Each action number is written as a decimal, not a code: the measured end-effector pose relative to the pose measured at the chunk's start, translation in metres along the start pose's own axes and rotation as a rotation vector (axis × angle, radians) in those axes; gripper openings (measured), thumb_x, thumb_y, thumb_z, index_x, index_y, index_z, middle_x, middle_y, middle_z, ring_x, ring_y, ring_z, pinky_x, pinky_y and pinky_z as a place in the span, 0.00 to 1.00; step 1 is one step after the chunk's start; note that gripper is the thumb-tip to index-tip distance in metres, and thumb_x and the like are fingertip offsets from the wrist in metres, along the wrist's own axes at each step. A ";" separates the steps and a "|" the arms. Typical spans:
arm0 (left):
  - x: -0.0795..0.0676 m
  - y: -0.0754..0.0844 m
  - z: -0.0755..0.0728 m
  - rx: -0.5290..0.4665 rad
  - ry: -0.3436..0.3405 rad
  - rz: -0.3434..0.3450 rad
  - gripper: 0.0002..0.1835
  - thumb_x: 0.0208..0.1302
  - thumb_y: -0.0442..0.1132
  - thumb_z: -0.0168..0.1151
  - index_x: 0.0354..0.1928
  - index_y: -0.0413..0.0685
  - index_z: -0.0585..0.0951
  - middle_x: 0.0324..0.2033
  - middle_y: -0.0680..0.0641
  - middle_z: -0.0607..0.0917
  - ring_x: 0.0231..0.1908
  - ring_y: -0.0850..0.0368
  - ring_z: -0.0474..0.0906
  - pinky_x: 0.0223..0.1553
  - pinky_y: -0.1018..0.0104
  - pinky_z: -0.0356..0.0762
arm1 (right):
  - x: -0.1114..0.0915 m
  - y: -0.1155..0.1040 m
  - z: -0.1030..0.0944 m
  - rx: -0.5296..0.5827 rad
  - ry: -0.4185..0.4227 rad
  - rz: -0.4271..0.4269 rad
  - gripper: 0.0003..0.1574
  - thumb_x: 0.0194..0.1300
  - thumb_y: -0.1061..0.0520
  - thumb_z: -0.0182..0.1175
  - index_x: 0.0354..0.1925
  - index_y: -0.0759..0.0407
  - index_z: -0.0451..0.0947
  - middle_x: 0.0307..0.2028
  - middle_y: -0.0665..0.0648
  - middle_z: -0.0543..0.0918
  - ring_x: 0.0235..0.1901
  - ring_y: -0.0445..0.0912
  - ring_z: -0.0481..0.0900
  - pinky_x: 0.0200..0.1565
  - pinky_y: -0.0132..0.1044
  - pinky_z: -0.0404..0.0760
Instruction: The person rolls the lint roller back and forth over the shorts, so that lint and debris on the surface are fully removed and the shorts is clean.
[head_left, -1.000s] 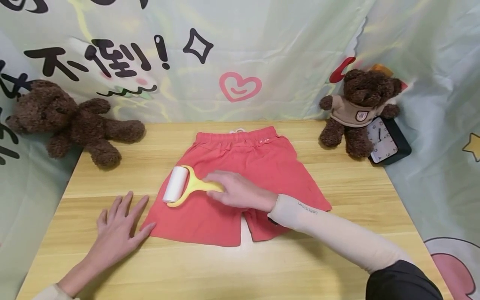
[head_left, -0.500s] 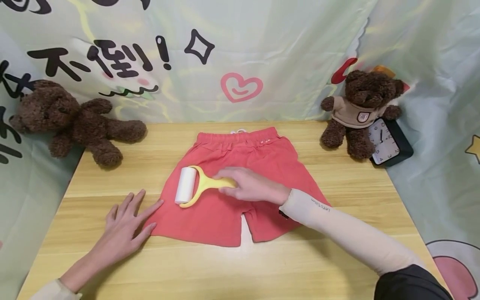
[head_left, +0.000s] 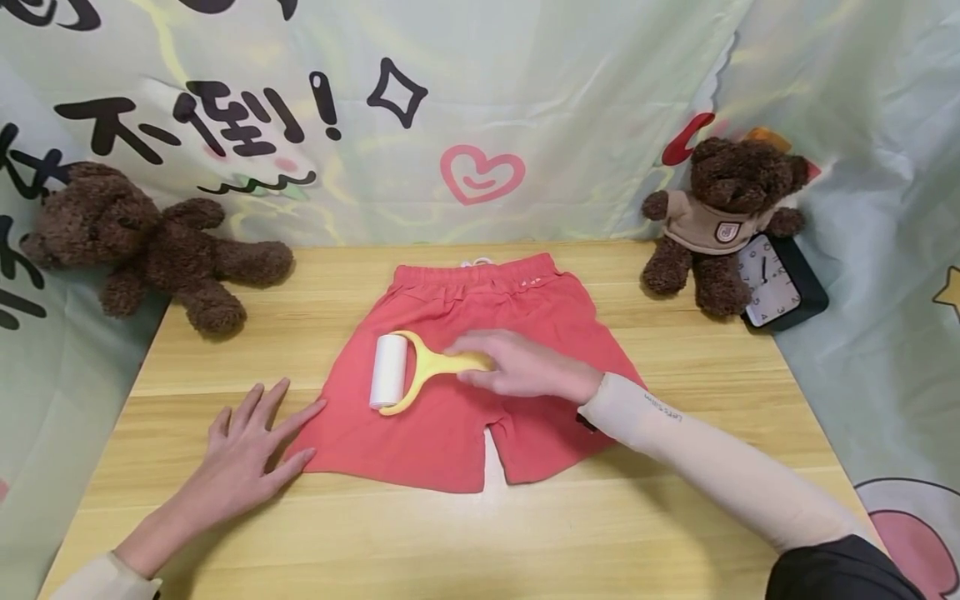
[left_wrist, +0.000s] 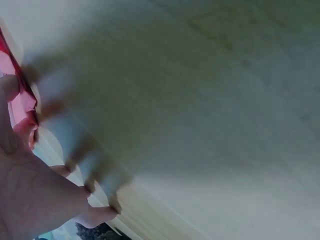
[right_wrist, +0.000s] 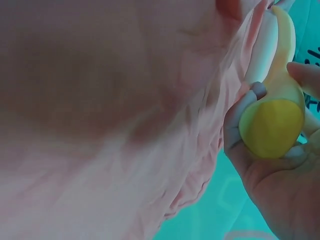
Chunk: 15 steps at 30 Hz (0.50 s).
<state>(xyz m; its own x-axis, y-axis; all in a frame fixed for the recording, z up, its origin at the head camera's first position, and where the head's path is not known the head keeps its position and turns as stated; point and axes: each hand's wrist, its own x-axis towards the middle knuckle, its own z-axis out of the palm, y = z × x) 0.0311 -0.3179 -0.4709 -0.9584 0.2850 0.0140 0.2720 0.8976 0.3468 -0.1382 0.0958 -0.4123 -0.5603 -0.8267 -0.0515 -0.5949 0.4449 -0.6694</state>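
Observation:
Red shorts (head_left: 442, 450) lie flat on the wooden table (head_left: 525, 542), waistband toward the back. My right hand (head_left: 525, 364) grips the yellow handle of a lint roller (head_left: 387, 371), whose white cylinder rests on the left half of the shorts. In the right wrist view, fingers and thumb wrap round the handle of the lint roller (right_wrist: 272, 127). My left hand (head_left: 236, 462) lies with spread fingers at the left hem, forefinger and thumb tips touching the shorts' edge. The left wrist view shows that hand (left_wrist: 40, 192) with its fingertips on the tabletop beside the red cloth (left_wrist: 22, 107).
A brown teddy bear (head_left: 150, 242) lies at the back left. Another bear in a beige shirt (head_left: 720, 225) leans on a black-framed clock (head_left: 783, 287) at the back right. A printed fabric backdrop (head_left: 562, 108) hangs behind the table.
My right hand has drawn the lint roller to the right across the shorts. My left hand has shifted slightly, its forefinger coming onto the shorts' left edge.

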 end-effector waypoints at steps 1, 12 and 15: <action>0.000 0.000 0.000 0.001 -0.001 0.002 0.37 0.75 0.59 0.69 0.83 0.71 0.71 0.83 0.33 0.57 0.78 0.21 0.51 0.62 0.11 0.44 | -0.002 0.001 -0.002 0.005 -0.001 -0.007 0.29 0.77 0.53 0.70 0.72 0.56 0.81 0.66 0.50 0.83 0.68 0.46 0.78 0.68 0.46 0.77; 0.002 0.000 -0.001 0.007 0.000 0.020 0.39 0.73 0.59 0.71 0.83 0.72 0.71 0.82 0.32 0.58 0.77 0.21 0.52 0.60 0.10 0.46 | -0.031 0.021 -0.022 0.013 -0.009 -0.023 0.28 0.77 0.55 0.70 0.71 0.55 0.82 0.62 0.48 0.84 0.61 0.44 0.81 0.63 0.47 0.81; 0.002 -0.001 -0.001 0.012 0.005 0.022 0.39 0.73 0.60 0.71 0.82 0.72 0.71 0.81 0.32 0.59 0.77 0.21 0.53 0.60 0.10 0.46 | -0.040 0.027 -0.028 -0.013 -0.006 -0.024 0.27 0.76 0.55 0.71 0.70 0.54 0.83 0.60 0.47 0.85 0.59 0.44 0.82 0.61 0.48 0.82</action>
<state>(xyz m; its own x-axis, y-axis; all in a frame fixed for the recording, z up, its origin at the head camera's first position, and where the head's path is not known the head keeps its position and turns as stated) 0.0292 -0.3188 -0.4701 -0.9526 0.3030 0.0265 0.2940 0.8950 0.3354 -0.1481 0.1502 -0.4072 -0.5423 -0.8393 -0.0398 -0.6156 0.4291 -0.6610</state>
